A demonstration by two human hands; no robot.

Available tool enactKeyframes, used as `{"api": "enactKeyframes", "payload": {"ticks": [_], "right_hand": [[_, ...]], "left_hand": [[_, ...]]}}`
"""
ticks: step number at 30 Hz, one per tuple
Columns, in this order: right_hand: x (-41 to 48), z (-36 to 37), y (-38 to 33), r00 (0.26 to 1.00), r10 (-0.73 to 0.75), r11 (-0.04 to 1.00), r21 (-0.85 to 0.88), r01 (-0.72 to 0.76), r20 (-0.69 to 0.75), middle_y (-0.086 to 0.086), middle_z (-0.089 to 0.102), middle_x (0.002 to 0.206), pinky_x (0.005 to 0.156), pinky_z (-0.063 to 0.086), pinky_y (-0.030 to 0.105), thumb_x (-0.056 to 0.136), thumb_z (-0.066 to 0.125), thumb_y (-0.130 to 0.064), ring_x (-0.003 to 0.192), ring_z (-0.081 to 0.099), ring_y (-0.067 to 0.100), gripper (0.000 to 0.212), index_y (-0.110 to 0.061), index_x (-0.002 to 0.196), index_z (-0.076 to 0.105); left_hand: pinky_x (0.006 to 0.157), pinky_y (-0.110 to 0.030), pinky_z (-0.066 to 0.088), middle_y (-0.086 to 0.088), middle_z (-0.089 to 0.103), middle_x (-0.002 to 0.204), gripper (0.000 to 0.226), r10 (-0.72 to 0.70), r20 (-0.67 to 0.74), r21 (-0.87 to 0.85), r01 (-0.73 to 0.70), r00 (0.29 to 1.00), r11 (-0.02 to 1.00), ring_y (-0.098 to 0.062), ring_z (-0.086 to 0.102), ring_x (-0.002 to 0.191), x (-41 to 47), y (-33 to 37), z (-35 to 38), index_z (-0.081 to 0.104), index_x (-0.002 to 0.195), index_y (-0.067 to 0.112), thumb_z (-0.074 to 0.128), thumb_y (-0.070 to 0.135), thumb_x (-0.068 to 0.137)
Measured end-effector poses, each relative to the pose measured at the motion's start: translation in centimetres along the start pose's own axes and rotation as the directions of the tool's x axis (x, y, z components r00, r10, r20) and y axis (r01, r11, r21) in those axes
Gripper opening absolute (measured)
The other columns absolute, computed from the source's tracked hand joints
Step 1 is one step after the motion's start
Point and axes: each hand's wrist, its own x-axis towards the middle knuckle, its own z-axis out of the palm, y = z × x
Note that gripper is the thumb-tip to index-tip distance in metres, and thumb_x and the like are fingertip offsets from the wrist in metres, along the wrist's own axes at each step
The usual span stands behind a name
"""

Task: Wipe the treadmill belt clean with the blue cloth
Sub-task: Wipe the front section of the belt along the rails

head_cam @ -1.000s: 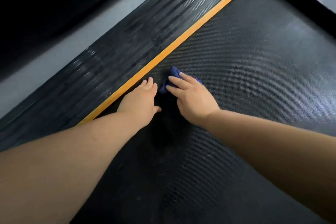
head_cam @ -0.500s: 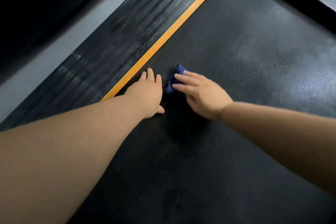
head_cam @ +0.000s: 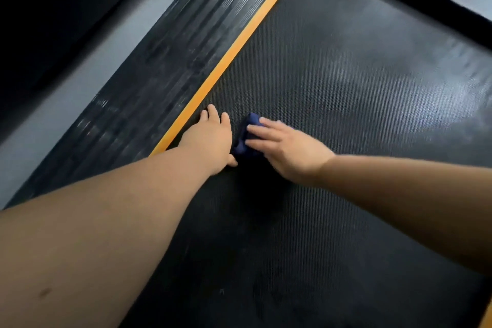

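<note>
The blue cloth [head_cam: 246, 136] was a small, dark, bunched wad on the black textured belt [head_cam: 346, 82] near its left edge, pressed down under the straight fingers of the right hand [head_cam: 288, 150]. Just beside it the left hand [head_cam: 210, 141] lay flat on the belt, fingers straight and holding nothing. An orange strip [head_cam: 226, 61] ran along the belt's left edge, with a ribbed black side rail [head_cam: 165, 61] and grey floor [head_cam: 66, 93] beyond.
</note>
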Motion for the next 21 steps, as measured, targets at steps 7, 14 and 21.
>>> {"api": "enactKeyframes", "payload": {"ticks": [7, 14, 21], "right_hand": [[1.4, -3.6, 5.7, 0.705, 0.692, 0.722, 0.134, -0.679, -0.154, 0.008, 0.029, 0.150, 0.113, 0.025, 0.046, 0.088, 0.046, -0.009, 0.139, 0.021, 0.035, 0.050, -0.012, 0.137, 0.041], [-1.4, 0.7, -3.2, 0.886, 0.435, 0.882, 0.277, -0.383, -0.162, 0.004, 0.033, 0.153, 0.115, 0.025, 0.040, 0.092, 0.047, -0.007, 0.143, 0.024, 0.028, 0.046, -0.015, 0.137, 0.049], [-1.0, -0.6, 1.6, 0.503, 0.825, 0.564, 0.322, -0.760, -0.257, 0.006, 0.034, 0.150, 0.111, 0.025, 0.039, 0.087, 0.047, -0.009, 0.141, 0.023, 0.030, 0.046, -0.012, 0.133, 0.048]], "left_hand": [[0.102, -0.047, 0.039, -0.027, 0.007, 0.154, 0.105, -0.053, 0.118, 0.090, 0.042, 0.992, 0.995, -0.040, 0.021, 0.141, 0.6, 1.2, -2.0, 0.014, 0.148, 0.003, 0.071, 0.054, 0.076], [0.097, -0.046, 0.046, -0.012, 0.009, 0.157, 0.110, 0.233, -0.046, 0.306, -0.208, 0.971, 0.929, -0.030, 0.034, 0.136, 1.2, -1.2, -5.1, 0.010, 0.150, 0.013, 0.068, 0.063, 0.072], [0.109, -0.043, 0.035, -0.005, -0.010, 0.159, 0.126, 0.292, -0.062, 0.127, -0.283, 0.954, 0.951, -0.021, 0.006, 0.147, 2.5, -0.4, -2.9, -0.008, 0.151, 0.016, 0.078, 0.053, 0.067]]}}
